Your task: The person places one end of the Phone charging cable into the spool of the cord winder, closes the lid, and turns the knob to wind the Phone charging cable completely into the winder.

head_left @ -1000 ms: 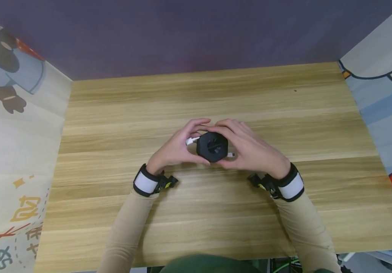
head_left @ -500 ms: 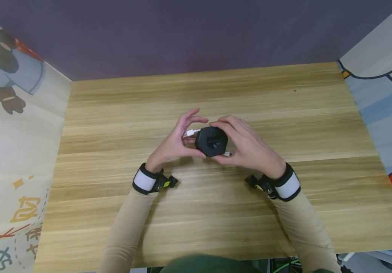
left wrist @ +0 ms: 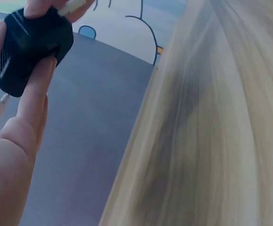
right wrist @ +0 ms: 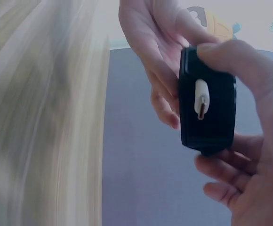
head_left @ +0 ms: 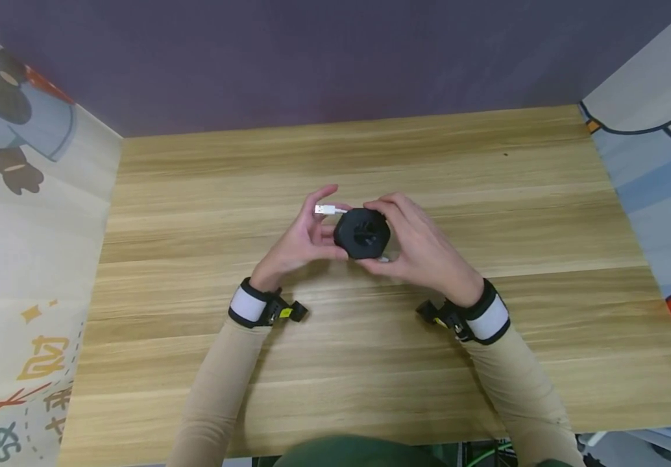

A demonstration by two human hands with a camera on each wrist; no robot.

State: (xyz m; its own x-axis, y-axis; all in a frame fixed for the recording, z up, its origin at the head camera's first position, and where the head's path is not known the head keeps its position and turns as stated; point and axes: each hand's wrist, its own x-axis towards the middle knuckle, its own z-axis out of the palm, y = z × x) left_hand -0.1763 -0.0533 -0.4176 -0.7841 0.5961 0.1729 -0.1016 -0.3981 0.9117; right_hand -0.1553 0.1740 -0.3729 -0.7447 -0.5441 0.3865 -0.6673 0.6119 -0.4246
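Both hands hold a black hexagonal cable case (head_left: 345, 232) above the table. On its upper left side a white USB plug (head_left: 325, 209) sticks out on a short length of cable. A smaller white USB-C plug (right wrist: 201, 100) shows on the opposite side in the right wrist view. My left hand (head_left: 293, 250) grips the case's left side, thumb at the near edge, the index finger stretched out beyond the USB plug. My right hand (head_left: 426, 256) pinches the case between thumb at the near edge and fingertips at the far edge. A recess marks the case's upper face.
The wooden table (head_left: 242, 194) spreads around the hands. A dark purple-grey wall (head_left: 335, 65) stands behind it, with printed panels (head_left: 20, 259) at the sides. Wrist straps with small cameras (head_left: 250, 308) sit on both wrists.
The case has moved away from the body and turned clockwise a little, so the USB plug now points level to the left. My left index finger has straightened away from the case.
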